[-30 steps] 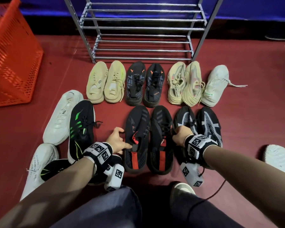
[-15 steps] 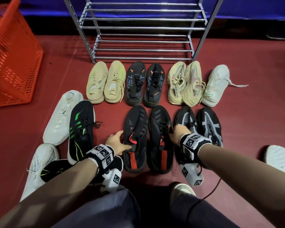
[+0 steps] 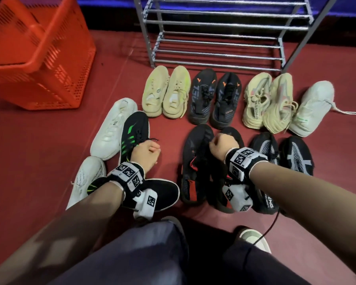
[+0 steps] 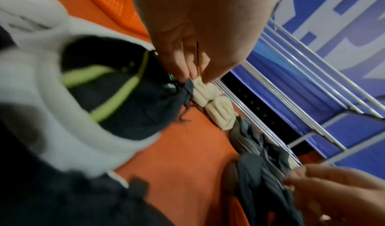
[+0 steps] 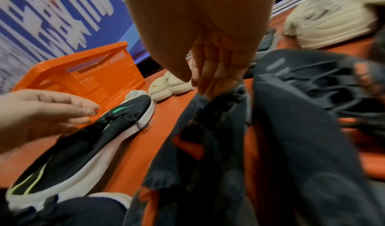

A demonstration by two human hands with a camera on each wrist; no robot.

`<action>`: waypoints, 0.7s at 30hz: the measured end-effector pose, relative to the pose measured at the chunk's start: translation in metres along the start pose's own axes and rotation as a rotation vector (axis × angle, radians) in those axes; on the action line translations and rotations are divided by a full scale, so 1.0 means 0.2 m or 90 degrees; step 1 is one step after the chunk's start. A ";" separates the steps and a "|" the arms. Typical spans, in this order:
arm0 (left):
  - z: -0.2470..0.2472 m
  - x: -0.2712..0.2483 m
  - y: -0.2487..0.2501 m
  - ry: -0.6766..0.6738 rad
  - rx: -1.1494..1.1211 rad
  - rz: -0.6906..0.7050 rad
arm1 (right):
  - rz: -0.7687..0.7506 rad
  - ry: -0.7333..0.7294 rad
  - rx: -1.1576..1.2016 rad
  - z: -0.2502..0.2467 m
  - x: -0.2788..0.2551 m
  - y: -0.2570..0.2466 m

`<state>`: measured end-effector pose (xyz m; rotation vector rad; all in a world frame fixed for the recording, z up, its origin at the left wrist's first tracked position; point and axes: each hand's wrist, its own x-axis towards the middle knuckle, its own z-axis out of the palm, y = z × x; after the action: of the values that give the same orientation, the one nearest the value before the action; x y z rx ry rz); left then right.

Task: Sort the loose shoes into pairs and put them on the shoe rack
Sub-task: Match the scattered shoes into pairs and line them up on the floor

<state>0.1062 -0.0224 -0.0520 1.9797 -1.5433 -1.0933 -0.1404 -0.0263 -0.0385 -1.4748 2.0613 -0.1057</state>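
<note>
On the red floor in front of the metal shoe rack (image 3: 214, 41) lie several shoes. My right hand (image 3: 219, 147) is curled over the black-and-red pair (image 3: 193, 161), and its fingers (image 5: 214, 81) grip the uppers where the two shoes meet. My left hand (image 3: 147, 154) reaches over a black shoe with green stripes (image 3: 132, 128), and its straight fingertips (image 4: 187, 71) touch the laces. A second black shoe with green lines (image 3: 164, 192) lies sideways under my left wrist. The rack's shelves hold nothing.
Near the rack stand a beige pair (image 3: 167, 93), a black-and-orange pair (image 3: 214, 97) and a cream pair (image 3: 269, 101). A black-and-grey pair (image 3: 296, 155) sits on the right. Single white shoes (image 3: 111, 130) (image 3: 84, 177) (image 3: 312, 108) lie about. An orange basket (image 3: 39, 58) stands far left.
My left hand has left the black-and-red shoe and moved left onto the green-striped shoe. My right hand has shifted left to the middle of the black-and-red pair.
</note>
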 end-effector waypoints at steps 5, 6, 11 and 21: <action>-0.31 0.00 -0.11 0.236 0.086 0.025 | -0.121 -0.064 0.010 0.11 -0.04 -0.22; -0.36 0.00 -0.15 0.257 0.102 0.001 | -0.143 -0.075 0.010 0.14 -0.05 -0.26; -0.53 -0.04 -0.36 0.083 -0.034 -0.221 | -0.193 -0.146 -0.026 0.28 -0.09 -0.47; -0.43 -0.20 -0.40 -0.034 0.030 -0.173 | -0.324 -0.391 -0.214 0.53 -0.27 -0.59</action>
<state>0.2194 0.0275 -0.0419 2.2591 -1.3654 -1.2314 0.0232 0.0046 -0.0557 -1.9105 1.2265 0.4592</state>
